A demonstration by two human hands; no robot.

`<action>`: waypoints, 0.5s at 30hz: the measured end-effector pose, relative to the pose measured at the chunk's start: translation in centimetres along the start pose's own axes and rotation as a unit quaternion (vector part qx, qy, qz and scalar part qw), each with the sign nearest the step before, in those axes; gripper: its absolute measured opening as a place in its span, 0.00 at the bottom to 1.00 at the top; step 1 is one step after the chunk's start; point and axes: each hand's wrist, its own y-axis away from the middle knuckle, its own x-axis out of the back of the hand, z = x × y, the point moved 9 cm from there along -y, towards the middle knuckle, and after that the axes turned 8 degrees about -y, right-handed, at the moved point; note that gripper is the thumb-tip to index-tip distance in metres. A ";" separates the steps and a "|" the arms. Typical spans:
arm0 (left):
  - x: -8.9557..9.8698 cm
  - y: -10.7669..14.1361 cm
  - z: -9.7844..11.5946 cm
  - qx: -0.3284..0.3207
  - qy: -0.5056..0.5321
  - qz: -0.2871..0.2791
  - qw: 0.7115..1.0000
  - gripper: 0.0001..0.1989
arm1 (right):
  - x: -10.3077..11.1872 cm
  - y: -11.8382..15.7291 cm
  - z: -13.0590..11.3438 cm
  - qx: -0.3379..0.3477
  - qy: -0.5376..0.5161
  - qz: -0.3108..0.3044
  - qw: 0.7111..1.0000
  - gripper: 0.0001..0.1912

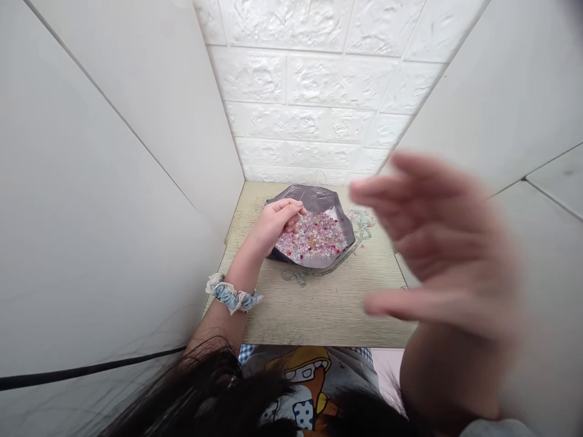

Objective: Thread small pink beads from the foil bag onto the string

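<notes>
A dark grey, many-sided tray (pixel 314 197) stands on the small table, holding a heap of small pink, red, white and yellow beads (pixel 314 237). Over the tray's left side is my left hand (pixel 285 217), its fingers pinched round a thin needle (pixel 302 197) that points upward. A blue and white scrunchie (pixel 232 296) circles my left wrist. Raised close to the camera on the right, my right hand (pixel 437 243) is blurred, with fingers and thumb spread apart and nothing seen between them. Strung pale green beads (pixel 362 224) lie beside the tray's right edge.
The pale wooden table (pixel 319 315) meets a white brick-patterned wall (pixel 314 79) at the back. White panels close in on the left (pixel 113 200) and right (pixel 501 109). A black cable (pixel 91 368) runs at the lower left. Dark hair hangs across the bottom.
</notes>
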 end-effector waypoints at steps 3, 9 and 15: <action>0.0 0.0 0.1 -0.006 0.017 -0.001 1.000 0.08 | -1.0 -0.5 4.7 -0.022 0.090 -0.024 0.995 0.38; -0.3 0.2 -0.2 0.027 0.036 -0.015 0.999 0.08 | -1.0 -1.2 12.6 -0.088 0.341 -0.049 0.935 0.26; -0.9 0.3 -0.1 0.033 0.044 -0.037 0.998 0.08 | -2.0 -2.5 14.6 -0.121 0.533 -0.109 0.830 0.13</action>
